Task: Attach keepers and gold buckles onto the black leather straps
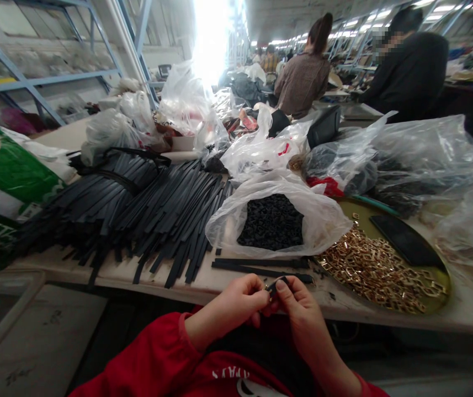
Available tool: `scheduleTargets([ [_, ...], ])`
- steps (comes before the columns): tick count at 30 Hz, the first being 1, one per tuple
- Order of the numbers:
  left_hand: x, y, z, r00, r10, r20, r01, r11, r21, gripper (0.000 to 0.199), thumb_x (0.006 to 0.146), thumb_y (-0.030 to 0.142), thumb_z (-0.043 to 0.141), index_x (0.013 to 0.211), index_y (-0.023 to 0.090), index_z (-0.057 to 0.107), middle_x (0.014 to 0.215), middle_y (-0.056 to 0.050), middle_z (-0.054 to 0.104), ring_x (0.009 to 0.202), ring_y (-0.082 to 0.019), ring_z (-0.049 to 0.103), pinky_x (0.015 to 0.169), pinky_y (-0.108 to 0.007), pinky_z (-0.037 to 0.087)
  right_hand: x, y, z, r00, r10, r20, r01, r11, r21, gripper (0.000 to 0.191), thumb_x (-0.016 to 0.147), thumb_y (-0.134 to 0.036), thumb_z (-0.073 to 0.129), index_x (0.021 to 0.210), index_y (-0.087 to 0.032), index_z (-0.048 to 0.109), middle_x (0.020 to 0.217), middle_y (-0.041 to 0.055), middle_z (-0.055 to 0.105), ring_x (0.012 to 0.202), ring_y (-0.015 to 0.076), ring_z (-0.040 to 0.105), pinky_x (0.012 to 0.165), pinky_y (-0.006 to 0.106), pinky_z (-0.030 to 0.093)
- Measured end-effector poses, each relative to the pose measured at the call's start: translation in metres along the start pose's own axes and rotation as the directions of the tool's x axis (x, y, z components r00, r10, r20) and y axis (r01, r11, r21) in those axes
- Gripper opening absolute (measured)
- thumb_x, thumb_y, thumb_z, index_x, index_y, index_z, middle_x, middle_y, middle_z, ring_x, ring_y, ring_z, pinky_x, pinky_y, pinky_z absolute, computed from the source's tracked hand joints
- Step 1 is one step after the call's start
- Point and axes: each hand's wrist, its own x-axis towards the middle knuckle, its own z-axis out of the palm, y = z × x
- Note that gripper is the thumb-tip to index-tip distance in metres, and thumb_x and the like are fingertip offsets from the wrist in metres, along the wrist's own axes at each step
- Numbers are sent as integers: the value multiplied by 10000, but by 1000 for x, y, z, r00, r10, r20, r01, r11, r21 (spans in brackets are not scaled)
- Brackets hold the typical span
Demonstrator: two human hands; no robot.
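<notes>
Near the table's front edge, my left hand (242, 300) and my right hand (298, 306) meet, fingers pinched together. Between them is the end of a black strap (278, 286), held under my right thumb. A small gold glint, probably a buckle, shows at my left fingertips; most of it is hidden. Just beyond my hands, two black straps (256, 267) lie on the table. Behind these sits an open plastic bag (223, 223) of small black pieces (271, 223). To the right, many gold buckles (368, 270) lie in a round tray (437, 298).
A large pile of black straps (170, 215) covers the table's left part. A dark flat rectangular object (404, 237) rests in the tray. Clear plastic bags (261, 143) crowd the back. A green sack (8, 187) stands at far left. Two people (304, 71) sit farther off.
</notes>
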Motion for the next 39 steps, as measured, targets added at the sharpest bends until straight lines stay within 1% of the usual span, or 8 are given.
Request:
scheduleTargets([
  [8,-4,1,4,999,-43,-25,42,997,-62,120,706,277,472,728,165,435,556,51,521,382,-43,449,370,-144,310,0,-6,0,972,-226,-64,192,924,-332,294,773,-476,498,709,-189,509,531,-33,537,500,111,508,497,224,400],
  [14,-7,0,6,999,-33,-37,31,997,-66,95,684,250,455,721,165,431,555,54,526,355,-29,414,355,-141,287,-2,-6,-3,967,-253,-43,217,895,-389,292,805,-471,430,715,-199,481,516,-28,538,476,124,519,481,239,413],
  [20,-9,-4,8,993,33,-115,-28,999,43,117,725,281,456,698,176,416,549,56,519,359,-38,385,349,-157,261,-9,0,-13,878,-472,86,426,686,-590,175,778,-372,503,766,-203,548,680,11,594,625,143,549,598,258,421],
  [25,-18,-1,3,997,81,-18,-78,990,121,185,743,331,502,700,158,453,593,36,550,416,-45,424,385,-161,282,-3,-3,-16,986,-135,101,165,894,-417,251,715,-433,584,743,-194,517,605,-20,543,552,126,509,525,237,409],
  [28,-15,1,-2,998,60,-26,-56,988,142,247,727,386,535,687,162,439,538,52,512,398,-48,400,368,-162,254,3,-4,-13,988,-57,140,104,930,-352,295,688,-460,607,711,-188,496,590,-34,510,540,109,481,506,220,388],
  [33,3,0,-8,989,103,-104,-86,984,157,218,698,334,569,766,170,442,592,63,512,426,-65,433,388,-170,301,14,-12,-12,966,-48,255,143,919,-368,320,774,-502,476,749,-183,493,577,-37,495,531,99,456,506,215,366],
  [37,13,2,-12,973,221,-71,-192,937,291,197,762,285,485,921,171,508,646,53,526,527,-81,462,498,-187,346,51,-38,-28,924,-63,377,275,795,-541,426,845,-505,296,714,-175,531,566,-18,500,542,116,481,525,229,380],
  [39,17,4,-13,963,250,-97,-203,916,346,181,794,298,437,837,155,541,600,48,495,556,-88,453,535,-195,339,81,-51,-37,936,-184,299,350,571,-743,365,862,-434,314,740,-180,545,627,0,545,605,129,518,571,234,394],
])
